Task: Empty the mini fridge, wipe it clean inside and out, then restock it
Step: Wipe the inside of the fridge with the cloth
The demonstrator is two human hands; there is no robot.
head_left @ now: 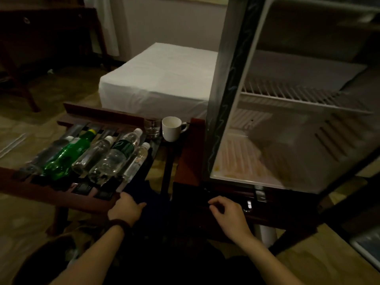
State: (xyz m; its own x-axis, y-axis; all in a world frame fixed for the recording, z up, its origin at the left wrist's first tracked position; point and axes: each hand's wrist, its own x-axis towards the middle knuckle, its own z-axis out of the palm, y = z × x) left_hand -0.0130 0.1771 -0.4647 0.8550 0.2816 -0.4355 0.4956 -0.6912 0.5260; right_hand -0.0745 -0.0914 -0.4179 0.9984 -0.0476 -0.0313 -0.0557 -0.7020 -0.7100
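The mini fridge (pixel 304 153) stands open on the right, with nothing on its white floor or on its wire shelf (pixel 298 97); yellowish stains mark the floor near the front left corner. Several bottles lie side by side on a slatted wooden rack (pixel 61 194) to the left: a green bottle (pixel 67 155) and clear water bottles (pixel 115 159). My left hand (pixel 125 208) rests at the rack's near corner, fingers closed on a dark cloth (pixel 144 194). Just below the fridge's front edge, my right hand (pixel 228 212) hovers, loosely curled and holding nothing.
A drinking glass (pixel 152 128) and a white mug (pixel 172 128) stand between the rack and the fridge. Behind them is a white-sheeted bed (pixel 160 79). The fridge sits on a dark wooden cabinet (pixel 226 204). A dark chair (pixel 30 58) is at the far left.
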